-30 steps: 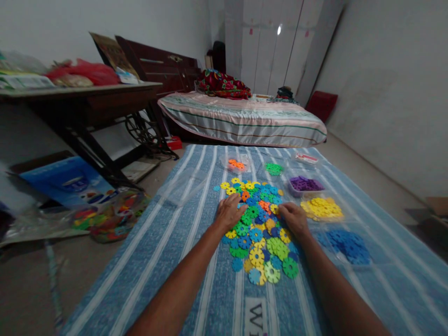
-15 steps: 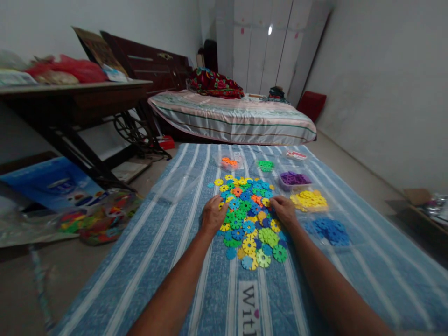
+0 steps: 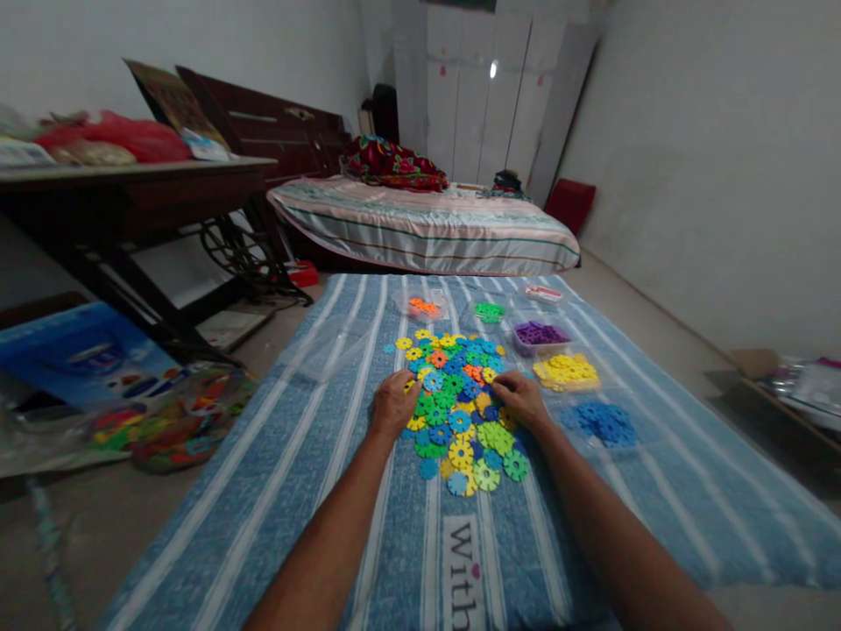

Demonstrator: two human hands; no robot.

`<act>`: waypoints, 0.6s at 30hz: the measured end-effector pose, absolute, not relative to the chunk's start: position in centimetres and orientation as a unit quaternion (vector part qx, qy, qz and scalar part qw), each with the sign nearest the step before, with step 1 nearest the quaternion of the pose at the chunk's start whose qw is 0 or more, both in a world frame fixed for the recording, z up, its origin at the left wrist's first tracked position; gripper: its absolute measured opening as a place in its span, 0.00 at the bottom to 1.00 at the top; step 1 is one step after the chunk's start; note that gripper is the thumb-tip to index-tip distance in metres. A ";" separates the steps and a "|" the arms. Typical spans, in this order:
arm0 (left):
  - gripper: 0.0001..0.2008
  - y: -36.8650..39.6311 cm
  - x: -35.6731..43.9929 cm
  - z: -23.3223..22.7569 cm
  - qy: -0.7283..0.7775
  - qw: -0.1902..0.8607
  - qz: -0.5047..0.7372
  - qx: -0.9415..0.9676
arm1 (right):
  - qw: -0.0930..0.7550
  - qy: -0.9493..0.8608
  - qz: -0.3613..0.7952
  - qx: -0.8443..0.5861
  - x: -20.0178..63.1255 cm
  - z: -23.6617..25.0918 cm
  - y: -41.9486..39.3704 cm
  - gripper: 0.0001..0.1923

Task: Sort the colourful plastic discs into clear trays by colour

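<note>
Spread over the floor of a bedroom, a blue striped mat (image 3: 591, 491) carries everything we handle. Our left hand (image 3: 392, 405) lies on the left edge of the mixed pile of plastic discs (image 3: 460, 403), its fingers (image 3: 408, 379) loosely curled and pressing onto discs; whether they pinch one we cannot tell. Our right hand (image 3: 522, 399) rests on the pile's right side, fingers bent down onto the discs, their grip hidden as well. Below the pile, white print on the mat reads "With". Right of the pile lie sorted heaps: yellow discs (image 3: 566, 372), blue discs (image 3: 601, 423) and purple discs (image 3: 540, 334); beyond it, orange discs (image 3: 422, 307) and green discs (image 3: 490, 311). Left of the pile the mat lies bare up to its edge.
</note>
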State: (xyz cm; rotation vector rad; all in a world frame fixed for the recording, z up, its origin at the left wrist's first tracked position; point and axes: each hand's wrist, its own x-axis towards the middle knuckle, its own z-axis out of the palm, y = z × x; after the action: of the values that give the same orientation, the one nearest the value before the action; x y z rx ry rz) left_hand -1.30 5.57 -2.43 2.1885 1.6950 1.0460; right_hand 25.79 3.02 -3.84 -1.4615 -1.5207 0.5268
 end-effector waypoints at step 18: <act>0.09 5.9 -1.8 -2.7 0.559 0.132 0.379 0.725 | 0.360 -0.646 0.016 -0.673 25.3 -5.2 -4.3 0.14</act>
State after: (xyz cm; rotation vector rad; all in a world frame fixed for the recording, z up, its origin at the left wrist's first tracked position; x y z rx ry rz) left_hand -1.82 5.93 -2.66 2.1055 1.6226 1.1013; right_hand 25.31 -4.33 -5.19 -1.7351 -1.6649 0.0403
